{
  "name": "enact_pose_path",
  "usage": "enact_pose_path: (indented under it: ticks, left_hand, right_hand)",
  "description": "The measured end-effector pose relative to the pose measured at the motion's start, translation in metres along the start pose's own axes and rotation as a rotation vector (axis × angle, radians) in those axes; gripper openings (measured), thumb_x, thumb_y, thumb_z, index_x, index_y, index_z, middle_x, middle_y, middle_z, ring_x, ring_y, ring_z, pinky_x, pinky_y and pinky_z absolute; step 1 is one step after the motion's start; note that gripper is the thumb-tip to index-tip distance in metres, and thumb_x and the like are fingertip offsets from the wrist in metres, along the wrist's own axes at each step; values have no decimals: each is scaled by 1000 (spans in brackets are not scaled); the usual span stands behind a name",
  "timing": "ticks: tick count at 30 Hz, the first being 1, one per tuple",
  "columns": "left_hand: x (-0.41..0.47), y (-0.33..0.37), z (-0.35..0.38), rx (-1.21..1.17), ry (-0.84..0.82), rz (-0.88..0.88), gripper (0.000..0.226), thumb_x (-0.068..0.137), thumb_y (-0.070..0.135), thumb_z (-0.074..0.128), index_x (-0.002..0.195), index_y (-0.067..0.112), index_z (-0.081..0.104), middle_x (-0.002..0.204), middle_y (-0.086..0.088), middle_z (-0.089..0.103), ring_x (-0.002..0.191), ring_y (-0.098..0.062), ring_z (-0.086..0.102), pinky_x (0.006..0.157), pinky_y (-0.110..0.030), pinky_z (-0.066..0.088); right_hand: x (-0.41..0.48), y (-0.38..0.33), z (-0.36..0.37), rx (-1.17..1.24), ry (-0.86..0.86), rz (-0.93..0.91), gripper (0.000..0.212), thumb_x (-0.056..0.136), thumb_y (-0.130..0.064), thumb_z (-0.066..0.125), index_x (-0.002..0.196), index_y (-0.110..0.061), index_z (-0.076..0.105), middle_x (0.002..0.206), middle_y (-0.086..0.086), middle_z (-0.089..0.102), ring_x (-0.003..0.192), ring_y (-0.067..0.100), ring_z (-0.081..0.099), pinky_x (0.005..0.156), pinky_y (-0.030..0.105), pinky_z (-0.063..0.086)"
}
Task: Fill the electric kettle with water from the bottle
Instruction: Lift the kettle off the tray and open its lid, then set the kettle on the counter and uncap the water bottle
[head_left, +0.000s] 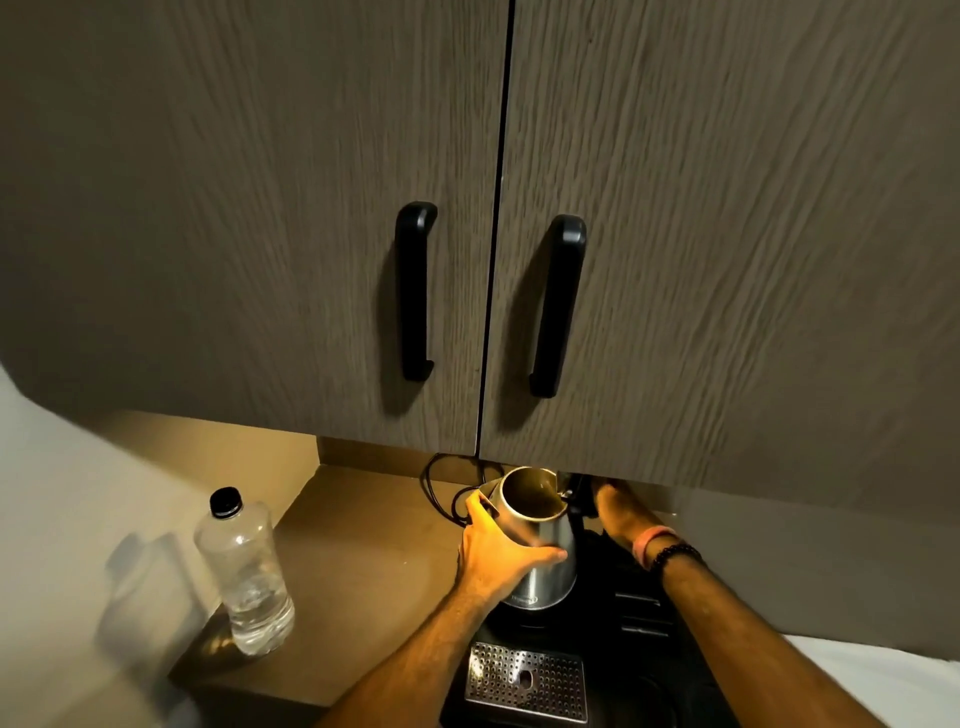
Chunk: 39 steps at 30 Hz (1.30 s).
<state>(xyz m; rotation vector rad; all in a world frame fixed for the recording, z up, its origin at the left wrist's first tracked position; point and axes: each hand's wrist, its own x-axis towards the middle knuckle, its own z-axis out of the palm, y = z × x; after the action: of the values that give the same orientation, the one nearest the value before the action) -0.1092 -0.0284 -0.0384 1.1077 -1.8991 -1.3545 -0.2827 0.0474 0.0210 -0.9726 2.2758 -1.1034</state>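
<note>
A steel electric kettle (550, 577) stands on its black base with the lid up and its mouth open. My left hand (498, 551) wraps around the kettle's left side. My right hand (621, 512) reaches behind the kettle to its black handle; the fingers are partly hidden under the cabinet, so the grip is unclear. A clear plastic bottle (244, 577) with a black cap stands upright on the wooden counter to the left, capped, with a little water in the bottom.
Two cabinet doors with black handles (415, 291) hang low over the counter (353, 545). A black tray with a perforated metal drip grid (527, 680) sits in front of the kettle. A black cord (441, 488) loops behind it.
</note>
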Motion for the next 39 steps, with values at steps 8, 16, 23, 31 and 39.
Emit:
enact_pose_path:
  ticks: [8, 16, 23, 31, 39]
  left_hand:
    - [-3, 1, -58, 47, 157, 15, 134, 25, 62, 91, 136, 28, 24, 129, 1, 53, 120, -22, 50, 98, -44, 46]
    - [-9, -54, -119, 48, 235, -147, 144, 23, 56, 94, 140, 23, 18, 136, -6, 49, 123, -30, 49, 96, -40, 47]
    - [-14, -98, -144, 71, 240, -237, 150, 11, 64, 91, 136, 25, 19, 135, -9, 49, 123, -32, 50, 100, -47, 46]
    - [-24, -95, -156, 85, 216, -229, 152, 21, 62, 93, 146, 21, 17, 145, -12, 43, 132, -34, 42, 105, -51, 42]
    - [-60, -49, -212, 652, 936, 485, 23, 91, 28, 68, 101, 7, 69, 93, -12, 70, 83, -26, 64, 62, -30, 52]
  right_hand:
    - [-7, -47, 32, -13, -121, -139, 40, 106, -38, 42, 113, -8, 68, 117, 11, 67, 111, 29, 61, 99, 43, 46]
    - [-9, -70, 116, -263, -315, -355, 29, 104, -5, 44, 131, 2, 53, 124, 29, 65, 116, 45, 62, 93, 42, 48]
    - [-18, -73, 167, -360, -418, -443, 38, 109, -25, 37, 142, -8, 45, 134, 22, 63, 124, 40, 60, 108, 48, 46]
    - [-15, -75, 179, -403, -412, -486, 38, 109, -32, 37, 140, -12, 45, 128, 21, 64, 119, 38, 61, 107, 50, 47]
    - [0, -64, 191, -647, -318, -532, 59, 103, -26, 48, 157, -15, 26, 156, 15, 41, 146, 38, 35, 122, 54, 26]
